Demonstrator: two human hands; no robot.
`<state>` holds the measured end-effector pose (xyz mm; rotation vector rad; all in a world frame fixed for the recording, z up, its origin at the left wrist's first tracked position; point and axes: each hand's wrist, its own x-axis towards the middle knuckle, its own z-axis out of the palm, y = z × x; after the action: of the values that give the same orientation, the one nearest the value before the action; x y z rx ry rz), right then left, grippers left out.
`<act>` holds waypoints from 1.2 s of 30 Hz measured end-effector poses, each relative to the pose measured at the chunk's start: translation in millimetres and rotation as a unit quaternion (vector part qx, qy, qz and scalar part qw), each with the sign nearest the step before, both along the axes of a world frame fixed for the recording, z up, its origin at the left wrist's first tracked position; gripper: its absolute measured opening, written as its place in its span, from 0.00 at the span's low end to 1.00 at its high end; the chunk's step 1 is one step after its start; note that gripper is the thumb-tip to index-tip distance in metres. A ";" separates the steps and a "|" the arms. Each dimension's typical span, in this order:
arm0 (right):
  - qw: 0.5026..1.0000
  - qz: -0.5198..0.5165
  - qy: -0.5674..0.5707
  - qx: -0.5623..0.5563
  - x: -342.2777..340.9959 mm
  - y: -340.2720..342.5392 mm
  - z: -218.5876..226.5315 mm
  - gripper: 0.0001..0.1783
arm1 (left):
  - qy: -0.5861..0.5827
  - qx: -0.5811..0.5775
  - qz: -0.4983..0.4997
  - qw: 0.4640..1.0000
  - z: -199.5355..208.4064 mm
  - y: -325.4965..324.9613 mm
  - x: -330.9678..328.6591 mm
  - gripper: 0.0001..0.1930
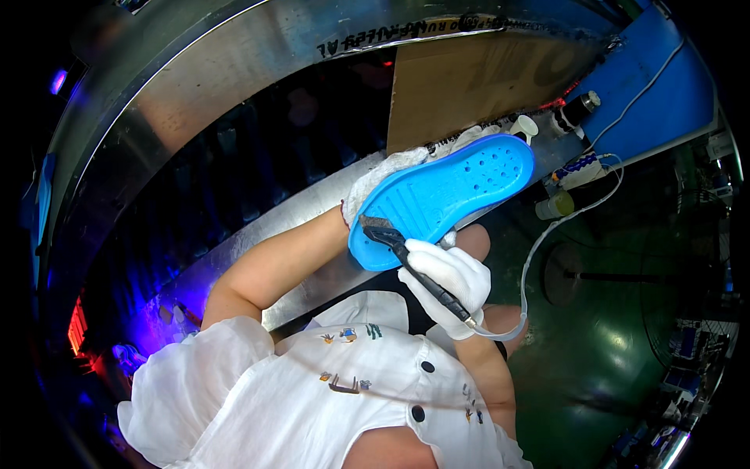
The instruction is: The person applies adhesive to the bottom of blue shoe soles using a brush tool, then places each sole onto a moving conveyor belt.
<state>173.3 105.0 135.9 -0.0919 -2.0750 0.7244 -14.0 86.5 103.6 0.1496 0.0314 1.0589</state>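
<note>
A bright blue shoe sole (426, 202), with ridges at its middle and small holes toward its far right end, lies tilted in front of me. My left hand (381, 177), in a white knit glove, grips it from behind along its far edge; most of those fingers are hidden. In my right hand (459, 275), also white-gloved, is a black-handled brush (437, 291), fingers wrapped around it. Its bristles touch the sole's near left end. A pale flexible tube (539, 254) runs from the handle's end, curving up to the right.
Beyond the sole stands a brown cardboard panel (461, 90) beside a dark machine opening framed by a curved metal rim (195, 102). At the right are a small white cup (525, 127), a black cylinder (576, 111), a yellowish container (553, 206) and a blue board (648, 86).
</note>
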 end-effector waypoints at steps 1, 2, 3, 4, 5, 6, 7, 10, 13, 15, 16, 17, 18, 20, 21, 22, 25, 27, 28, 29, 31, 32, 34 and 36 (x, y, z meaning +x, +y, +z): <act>1.000 -0.002 -0.004 0.001 0.3 -0.7 1.1 0.17 | -0.007 0.004 -0.004 1.000 0.3 0.3 0.3 0.41; 1.000 -0.004 -0.008 0.002 0.6 -1.4 2.3 0.17 | -0.020 0.000 -0.013 1.000 3.5 -0.1 0.6 0.41; 1.000 -0.003 -0.009 0.001 0.9 -1.9 2.0 0.17 | -0.027 -0.002 -0.016 1.000 7.4 -1.5 1.6 0.41; 1.000 -0.004 -0.018 0.003 1.7 -2.5 1.6 0.17 | -0.034 -0.004 -0.019 0.999 11.3 -3.0 2.9 0.41; 1.000 -0.005 -0.027 0.006 2.1 -3.1 1.7 0.16 | -0.055 0.002 -0.006 0.998 17.2 -6.5 6.7 0.41; 1.000 -0.003 -0.027 0.012 1.4 -3.4 5.5 0.16 | -0.066 0.005 0.000 0.998 19.0 -6.6 7.3 0.41; 1.000 -0.002 -0.026 0.017 0.7 -3.6 8.5 0.16 | -0.076 0.007 0.007 0.997 20.3 -7.2 8.0 0.41; 0.999 0.000 -0.028 0.016 2.0 -5.0 4.6 0.16 | -0.027 -0.154 -0.061 0.986 8.0 -1.7 -11.4 0.43; 0.999 0.012 -0.036 0.026 3.7 -5.0 1.7 0.15 | -0.055 -0.022 -0.035 0.998 -6.4 1.1 -11.1 0.44; 0.999 0.016 -0.032 0.029 3.1 -5.2 1.6 0.15 | -0.068 -0.023 -0.035 0.997 -6.6 0.3 -10.4 0.44; 0.998 0.017 -0.044 0.031 3.8 -5.5 1.7 0.14 | -0.062 -0.024 -0.042 0.997 -4.0 -0.7 -10.6 0.43; 0.998 0.018 -0.056 0.034 5.0 -5.4 1.8 0.14 | -0.055 -0.026 -0.049 0.997 -2.7 -1.2 -10.8 0.43; 0.997 0.044 -0.044 0.037 4.0 -2.7 0.9 0.21 | -0.025 -0.042 -0.054 0.997 -7.7 1.9 -13.2 0.42; 0.997 0.045 -0.050 0.037 3.5 -4.2 5.8 0.20 | -0.019 -0.024 -0.043 0.999 -12.1 1.5 -13.6 0.42; 0.997 0.046 -0.056 0.037 3.1 -4.7 7.1 0.20 | -0.011 -0.007 -0.032 0.999 -11.0 1.2 -13.6 0.43; 0.996 0.044 -0.066 0.045 5.3 -4.1 6.5 0.20 | 0.030 0.014 -0.022 0.999 -0.3 -3.0 -14.4 0.38; 0.994 0.085 -0.070 0.026 6.8 4.5 15.6 0.20 | 0.075 -0.058 0.048 0.994 -10.3 -0.3 -21.3 0.33; 0.994 0.064 -0.084 0.004 8.3 10.1 21.8 0.20 | 0.096 -0.092 0.083 0.988 -11.5 4.0 -28.2 0.30; 0.993 0.071 -0.094 0.007 5.6 8.9 23.3 0.20 | 0.167 -0.033 0.069 0.983 -10.7 7.2 -32.4 0.27; 0.991 0.078 -0.104 0.009 2.7 6.4 25.7 0.19 | 0.237 0.026 0.056 0.970 -9.8 8.7 -34.2 0.23; 0.975 0.107 -0.185 0.060 6.5 1.3 36.5 0.17 | 0.196 0.085 0.064 0.975 7.1 3.9 -31.6 0.19; 0.981 0.115 -0.157 0.021 7.0 1.5 37.2 0.18 | 0.338 0.148 0.125 0.921 12.9 1.7 -33.6 0.19; 0.989 0.099 -0.101 -0.035 4.8 -0.1 31.8 0.18 | 0.454 0.174 0.143 0.862 16.6 7.0 -34.8 0.17; 0.988 0.072 -0.135 -0.038 0.1 -0.1 34.1 0.15 | 0.485 0.149 0.110 0.855 23.2 11.7 -35.8 0.15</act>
<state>173.5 104.9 170.0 -0.0861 -2.3294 0.9216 -49.8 98.2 126.8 0.9769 0.8210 1.1148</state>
